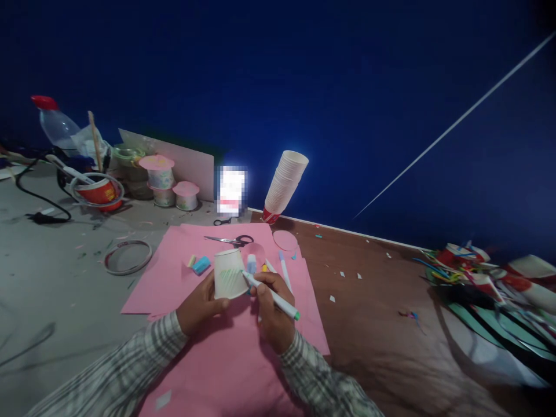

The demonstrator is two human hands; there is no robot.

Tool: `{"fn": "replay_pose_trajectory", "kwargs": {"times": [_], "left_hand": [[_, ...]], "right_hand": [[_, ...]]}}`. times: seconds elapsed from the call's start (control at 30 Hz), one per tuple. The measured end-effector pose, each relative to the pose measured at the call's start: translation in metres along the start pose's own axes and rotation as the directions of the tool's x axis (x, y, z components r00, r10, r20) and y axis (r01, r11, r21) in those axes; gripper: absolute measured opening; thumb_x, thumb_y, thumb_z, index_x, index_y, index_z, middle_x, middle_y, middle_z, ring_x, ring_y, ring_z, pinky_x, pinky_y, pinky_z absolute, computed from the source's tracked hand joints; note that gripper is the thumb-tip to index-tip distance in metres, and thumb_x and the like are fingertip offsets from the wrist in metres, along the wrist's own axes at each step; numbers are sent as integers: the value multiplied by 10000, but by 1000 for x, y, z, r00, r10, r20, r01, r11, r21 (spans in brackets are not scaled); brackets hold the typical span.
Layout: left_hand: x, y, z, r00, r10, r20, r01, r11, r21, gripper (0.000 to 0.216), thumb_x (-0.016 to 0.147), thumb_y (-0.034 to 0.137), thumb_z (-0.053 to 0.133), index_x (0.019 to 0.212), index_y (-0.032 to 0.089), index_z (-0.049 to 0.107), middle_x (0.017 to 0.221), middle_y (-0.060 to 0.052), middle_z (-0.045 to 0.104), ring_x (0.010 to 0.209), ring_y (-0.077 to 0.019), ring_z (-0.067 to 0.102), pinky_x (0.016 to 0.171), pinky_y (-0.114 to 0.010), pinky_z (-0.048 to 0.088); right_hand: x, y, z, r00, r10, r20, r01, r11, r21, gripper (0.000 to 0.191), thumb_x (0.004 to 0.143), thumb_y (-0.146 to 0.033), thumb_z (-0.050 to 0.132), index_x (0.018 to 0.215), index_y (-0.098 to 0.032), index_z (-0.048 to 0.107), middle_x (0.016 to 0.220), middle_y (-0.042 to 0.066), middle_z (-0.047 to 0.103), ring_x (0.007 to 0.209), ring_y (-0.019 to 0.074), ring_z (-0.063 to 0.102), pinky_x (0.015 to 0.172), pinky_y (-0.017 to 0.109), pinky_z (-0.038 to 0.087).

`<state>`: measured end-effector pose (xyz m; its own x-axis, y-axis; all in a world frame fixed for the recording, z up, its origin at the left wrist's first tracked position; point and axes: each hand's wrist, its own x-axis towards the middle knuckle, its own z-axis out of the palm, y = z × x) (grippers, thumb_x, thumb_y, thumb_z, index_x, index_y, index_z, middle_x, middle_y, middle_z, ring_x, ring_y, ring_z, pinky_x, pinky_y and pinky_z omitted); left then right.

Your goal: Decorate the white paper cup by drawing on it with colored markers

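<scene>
A white paper cup (pixel 226 285) with green strokes on its side is held up by my left hand (pixel 200 304), thumb along its lower edge. My right hand (pixel 274 313) grips a white marker (pixel 278 300) with a green end cap. The marker's tip meets the cup's right side. Beneath both hands lie pink paper sheets (pixel 174 278). Scissors (pixel 232 240) rest on the paper just beyond the cup. A blue eraser-like block (pixel 201 266) sits left of the cup, and another marker (pixel 285 272) lies to the right.
A tall stack of paper cups (pixel 286 182) leans by the blue wall. Small pink-topped cups (pixel 186 196), a red cup (pixel 99 194) and a bottle (pixel 56 124) stand at the left. A tape ring (pixel 128 257) lies nearer. Piled cups and strips (pixel 482 278) are far right.
</scene>
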<state>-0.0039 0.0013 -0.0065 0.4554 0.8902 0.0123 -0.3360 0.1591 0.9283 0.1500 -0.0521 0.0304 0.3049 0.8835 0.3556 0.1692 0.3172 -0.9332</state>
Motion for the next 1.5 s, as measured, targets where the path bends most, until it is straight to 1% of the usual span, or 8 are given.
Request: {"fn": "replay_pose_trajectory", "kwargs": {"times": [0.1,0.3,0.5,0.73,0.93,1.07,1.23,1.5], "left_hand": [[-1,0,1,1000,-20,-6,19,999,-33,663,456,391,815,1038,189,572,985,-107,661,901,-335,574,708,-411,495],[1,2,2,996,49,-74,-47,999,23,625,426,446,810,952,176,607,864,-84,674,806,-304,584,656,-390,493],[2,3,0,998,59,-21,-58,997,50,670,449,476,791,1012,173,592,966,-110,662,911,-336,557,749,-428,469],[0,2,0,999,27,-20,-26,999,43,661,462,452,793,1028,188,578,962,-101,659,896,-339,565,741,-431,467],[1,3,1,996,57,-66,-54,998,44,649,434,480,795,971,178,590,862,-74,666,801,-303,581,647,-382,486],[1,3,-1,998,52,-36,-50,998,49,669,450,481,788,1005,171,581,945,-102,661,873,-330,567,722,-420,470],[2,2,-2,999,46,-12,-45,996,81,700,466,490,777,1056,182,563,1022,-118,644,958,-356,537,801,-450,439],[1,3,-1,999,49,-12,-49,997,57,674,465,453,793,1048,197,571,1017,-100,645,954,-348,538,785,-442,450]], "right_hand": [[-2,0,-1,1000,-11,24,10,1000,8,162,764,-206,525,836,-211,670,646,14,654,601,238,638,553,312,517],[-4,-5,-3,982,-43,184,29,996,81,195,745,-217,511,713,-212,703,620,32,675,847,308,653,819,418,484],[2,-4,-4,995,94,-18,-92,993,80,178,747,-225,513,765,-190,686,547,7,630,532,235,621,513,320,510],[1,-6,-2,998,58,28,-59,997,49,166,748,-208,518,782,-203,681,603,14,648,532,224,609,499,305,504],[-2,-8,-3,987,-16,161,-3,993,121,186,719,-191,521,691,-206,705,447,-33,582,559,235,624,847,443,462],[0,-3,-5,997,52,59,-61,987,152,181,733,-211,523,733,-206,703,547,5,640,564,240,634,642,372,526],[4,-1,-7,995,100,4,-100,986,132,173,754,-240,525,765,-207,695,528,1,621,453,206,583,414,264,456],[5,-5,-4,994,109,24,-111,989,98,180,750,-237,513,745,-181,684,531,3,617,476,209,586,436,275,463]]}}
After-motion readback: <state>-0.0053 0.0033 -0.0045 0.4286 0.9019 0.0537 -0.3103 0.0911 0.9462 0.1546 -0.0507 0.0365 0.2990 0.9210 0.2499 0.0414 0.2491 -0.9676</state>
